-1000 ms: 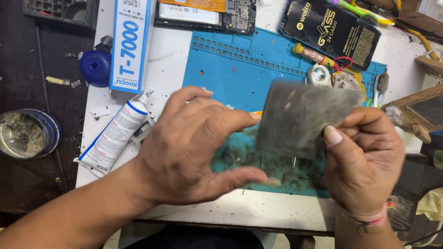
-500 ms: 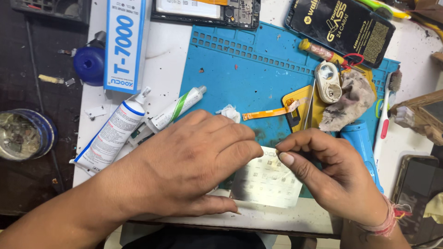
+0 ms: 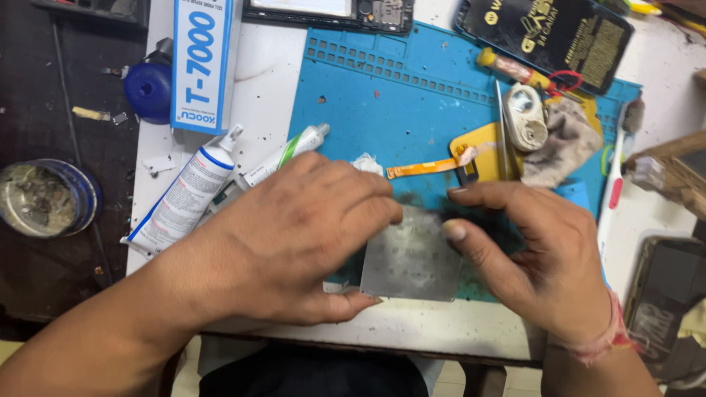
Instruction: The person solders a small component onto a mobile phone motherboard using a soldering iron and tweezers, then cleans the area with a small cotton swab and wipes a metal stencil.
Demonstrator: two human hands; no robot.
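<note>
Both hands are down on a thin grey metal sheet with rows of tiny holes point(image 3: 410, 261), which lies flat at the near edge of the blue rubber work mat point(image 3: 382, 95), its front edge just over the white tabletop point(image 3: 265, 81). The left hand point(image 3: 301, 235) lies palm-down over the sheet's left side, fingers together and curled a little, fingertips pressing on the sheet's upper left part and the thumb tucked along its near edge. The right hand point(image 3: 529, 257) comes in from the right – thumb tip sitting on the sheet's right edge, forefinger stretched out above its far edge, the other fingers loosely bent. Whether that forefinger actually touches the metal, I can't tell.

Around it is the usual bench clutter. Just left of the left hand lie a white glue tube with a blue band point(image 3: 184, 198) and a slimmer white-and-green tube point(image 3: 283, 156), both pointing up and to the right. A tall blue-and-white carton point(image 3: 200, 62) stands off behind them, next to a round blue cap-shaped thing point(image 3: 147, 90). Just past the knuckles there's an orange flex ribbon point(image 3: 426, 167) leading to a yellow plastic piece point(image 3: 478, 147), then a grubby cloth point(image 3: 559, 143) and a black flat packet point(image 3: 548, 35) at the far edge – all well clear of the sheet. A round tin of dark residue point(image 3: 45, 197) sits far left on the dark surface.
</note>
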